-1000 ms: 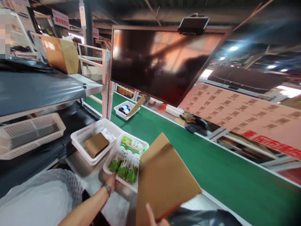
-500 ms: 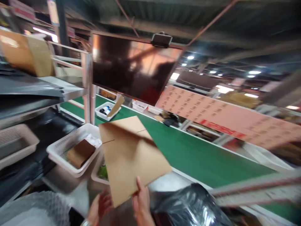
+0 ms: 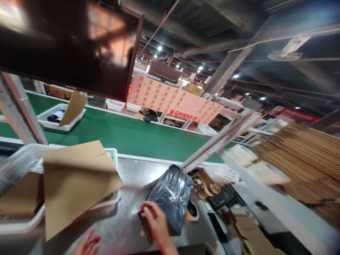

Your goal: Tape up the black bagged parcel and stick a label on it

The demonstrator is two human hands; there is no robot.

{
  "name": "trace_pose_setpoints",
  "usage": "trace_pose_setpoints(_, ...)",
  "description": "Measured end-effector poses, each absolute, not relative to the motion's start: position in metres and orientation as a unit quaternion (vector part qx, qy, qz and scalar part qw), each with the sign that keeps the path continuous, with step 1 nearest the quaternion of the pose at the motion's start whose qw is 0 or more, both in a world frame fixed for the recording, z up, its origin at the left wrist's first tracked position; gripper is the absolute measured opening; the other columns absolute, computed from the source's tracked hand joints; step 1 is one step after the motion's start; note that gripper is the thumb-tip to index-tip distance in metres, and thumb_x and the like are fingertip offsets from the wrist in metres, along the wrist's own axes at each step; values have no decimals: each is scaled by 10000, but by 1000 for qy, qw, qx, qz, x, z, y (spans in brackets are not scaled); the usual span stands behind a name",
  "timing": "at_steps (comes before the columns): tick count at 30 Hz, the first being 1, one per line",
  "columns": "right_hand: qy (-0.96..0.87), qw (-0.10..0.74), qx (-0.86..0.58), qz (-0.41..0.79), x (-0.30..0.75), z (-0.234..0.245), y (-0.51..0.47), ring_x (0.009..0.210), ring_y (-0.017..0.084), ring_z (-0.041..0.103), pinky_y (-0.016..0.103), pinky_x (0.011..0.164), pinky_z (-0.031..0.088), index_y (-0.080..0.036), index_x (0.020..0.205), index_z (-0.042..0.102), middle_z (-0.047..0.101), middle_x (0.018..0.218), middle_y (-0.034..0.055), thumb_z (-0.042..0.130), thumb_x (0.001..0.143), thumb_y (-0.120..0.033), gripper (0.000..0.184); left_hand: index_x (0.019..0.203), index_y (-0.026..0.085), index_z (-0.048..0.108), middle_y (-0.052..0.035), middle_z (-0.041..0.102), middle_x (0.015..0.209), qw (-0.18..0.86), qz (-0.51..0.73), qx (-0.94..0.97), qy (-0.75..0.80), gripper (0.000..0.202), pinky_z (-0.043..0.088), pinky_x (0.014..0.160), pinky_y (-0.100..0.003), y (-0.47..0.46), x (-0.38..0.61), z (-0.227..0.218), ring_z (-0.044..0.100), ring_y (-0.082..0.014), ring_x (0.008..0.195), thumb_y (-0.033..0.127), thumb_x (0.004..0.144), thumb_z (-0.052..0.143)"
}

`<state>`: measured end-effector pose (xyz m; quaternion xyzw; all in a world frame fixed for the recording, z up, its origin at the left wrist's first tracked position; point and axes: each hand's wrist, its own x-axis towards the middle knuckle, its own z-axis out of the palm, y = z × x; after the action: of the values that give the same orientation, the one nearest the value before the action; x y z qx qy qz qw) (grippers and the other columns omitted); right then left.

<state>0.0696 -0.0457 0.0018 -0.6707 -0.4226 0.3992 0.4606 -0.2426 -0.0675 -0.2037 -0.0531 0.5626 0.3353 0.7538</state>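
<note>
A flat brown cardboard sheet (image 3: 79, 180) lies tilted across a white basket (image 3: 117, 198), apart from both hands. My left hand (image 3: 88, 243) is low in front of the sheet, fingers spread and holding nothing. Farther right, a shiny black plastic package (image 3: 172, 194) stands on the metal table (image 3: 127, 219). My right hand (image 3: 155, 221) is at its near left corner, with bent fingers closed over the dark edge there. Part of that corner is hidden behind the hand.
Another white basket (image 3: 23, 226) holds a brown box. Behind the table runs a green conveyor belt (image 3: 114, 131) carrying a white tray (image 3: 63, 125). A slanted metal post (image 3: 207, 150) rises beyond the package. To the right are tape (image 3: 192, 210), a keyboard (image 3: 223, 198) and stacked cardboard (image 3: 305, 159).
My right hand has let go of the cardboard sheet, which now rests on the basket, and has moved right to the black package. The view has swung right.
</note>
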Motion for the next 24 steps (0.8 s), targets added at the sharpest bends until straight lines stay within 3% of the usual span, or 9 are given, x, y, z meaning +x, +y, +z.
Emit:
trace_pose_setpoints(3,-333,504,-782,154,170,40,-60,1133,373,780,549,1089,606,-242,1137,827,831,1210,139,765,854,-723,562,1134,427,757,-75,872,1265,783,267,103,552,744,614,1174,-571,-65,-179,-182,711,-430,1467,821,508,829)
trace_pose_setpoints(6,-252,512,-820,49,240,37,-62,1275,423,728,580,1182,547,-186,1214,751,783,1315,213,741,739,-764,748,991,301,792,-155,855,1200,814,181,278,477,619,654,1024,-542,-56,-118,-140,796,-420,1225,785,605,797)
trace_pose_setpoints(7,-243,506,-826,51,256,29,-61,1293,431,718,571,1173,550,-177,1224,738,760,1348,234,742,703,-771,790,868,264,783,-171,849,1081,827,151,343,420,499,644,1004,-530,-52,-100,-126,798,-405,1141,703,631,789)
trace_pose_setpoints(10,-267,478,-834,67,289,-1,-54,1343,435,679,557,1164,556,-163,1271,706,686,1432,267,732,672,-783,863,767,222,781,-134,821,914,867,102,371,316,244,622,909,-486,-43,-54,-96,769,-321,932,439,684,705)
trace_pose_setpoints(15,-350,434,-829,40,340,-33,-41,1530,461,517,612,1325,403,-130,1329,663,616,1495,312,656,719,-829,927,734,175,723,-108,781,924,855,158,211,447,101,596,817,-372,-47,10,-105,747,-250,899,107,671,684)
trace_pose_setpoints(20,-359,427,-823,105,412,-42,-19,1514,450,521,599,1282,436,-122,1441,635,587,1570,306,659,732,-823,997,819,230,559,22,557,745,731,244,104,629,175,537,765,-319,-68,34,-140,594,-168,708,103,917,630)
trace_pose_setpoints(24,-338,426,-816,196,451,-54,12,1466,427,552,588,1309,396,-143,1434,628,624,1544,254,666,712,-817,988,958,217,596,-12,642,862,678,299,51,670,92,535,755,-289,-102,43,-133,665,-173,791,211,1045,567)
